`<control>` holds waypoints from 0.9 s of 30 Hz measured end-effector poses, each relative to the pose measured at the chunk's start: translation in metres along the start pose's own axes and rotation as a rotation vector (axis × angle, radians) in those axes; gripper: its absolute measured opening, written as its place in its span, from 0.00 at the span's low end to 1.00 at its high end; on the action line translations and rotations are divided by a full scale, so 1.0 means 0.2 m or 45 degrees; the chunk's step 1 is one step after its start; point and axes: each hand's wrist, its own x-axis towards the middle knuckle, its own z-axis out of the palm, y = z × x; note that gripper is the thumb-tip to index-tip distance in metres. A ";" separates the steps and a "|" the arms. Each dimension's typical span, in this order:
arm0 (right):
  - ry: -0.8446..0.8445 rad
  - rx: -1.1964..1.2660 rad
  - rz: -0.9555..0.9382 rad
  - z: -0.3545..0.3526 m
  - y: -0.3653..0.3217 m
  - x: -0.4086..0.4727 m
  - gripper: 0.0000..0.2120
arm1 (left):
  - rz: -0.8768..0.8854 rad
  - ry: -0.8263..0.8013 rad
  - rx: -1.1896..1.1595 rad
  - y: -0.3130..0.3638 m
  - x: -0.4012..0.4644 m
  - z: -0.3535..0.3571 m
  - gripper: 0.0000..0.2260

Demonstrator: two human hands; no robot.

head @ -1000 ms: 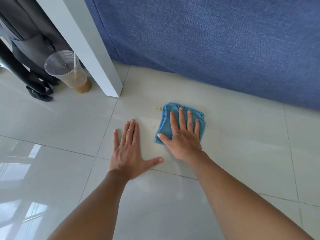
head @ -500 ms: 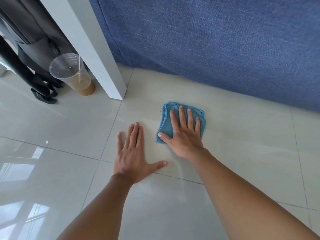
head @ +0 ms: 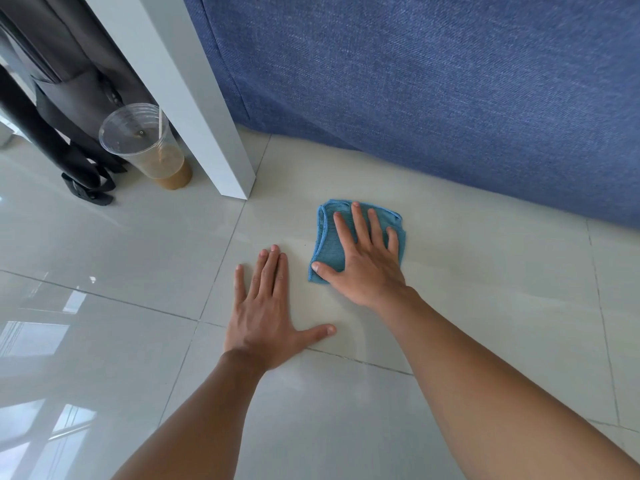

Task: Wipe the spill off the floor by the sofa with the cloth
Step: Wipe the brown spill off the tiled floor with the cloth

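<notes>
A folded blue cloth (head: 328,239) lies on the pale glossy floor tiles (head: 485,289) just in front of the blue sofa (head: 415,81). My right hand (head: 363,263) presses flat on the cloth, fingers spread, thumb at its near left corner. My left hand (head: 266,313) rests palm down on the bare tile to the left of the cloth, holding nothing. No brown spill shows around the cloth, only a tiny dark speck (head: 304,244) at its left edge; whatever is under the cloth is hidden.
A white furniture leg (head: 207,109) stands at the sofa's left corner. Left of it a clear plastic cup (head: 149,147) holds brown drink and a straw. Behind the cup hang dark bag straps (head: 79,174). Open tile stretches to the left and right.
The brown drops that showed left of the cloth a second ago are gone from sight after the cloth slid over them. My left hand stays planted; the view shifted slightly.
</notes>
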 end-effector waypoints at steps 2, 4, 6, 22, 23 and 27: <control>0.056 0.011 -0.059 -0.01 0.02 0.02 0.47 | 0.001 0.000 -0.003 0.00 0.00 0.00 0.63; 0.046 -0.040 -0.145 -0.01 0.02 0.03 0.44 | 0.000 0.001 -0.005 0.00 0.00 -0.01 0.63; 0.035 -0.084 -0.193 0.01 0.01 0.05 0.42 | -0.002 -0.001 -0.004 0.00 0.01 0.00 0.63; -0.026 0.012 -0.470 0.01 0.06 -0.04 0.33 | -0.004 0.004 0.008 -0.01 0.00 0.00 0.64; -0.015 0.015 -0.448 0.02 0.07 -0.06 0.33 | -0.005 0.011 0.005 -0.01 0.00 0.00 0.64; 0.025 0.003 -0.331 0.03 0.13 -0.14 0.35 | -0.010 0.011 0.012 0.00 0.00 0.00 0.64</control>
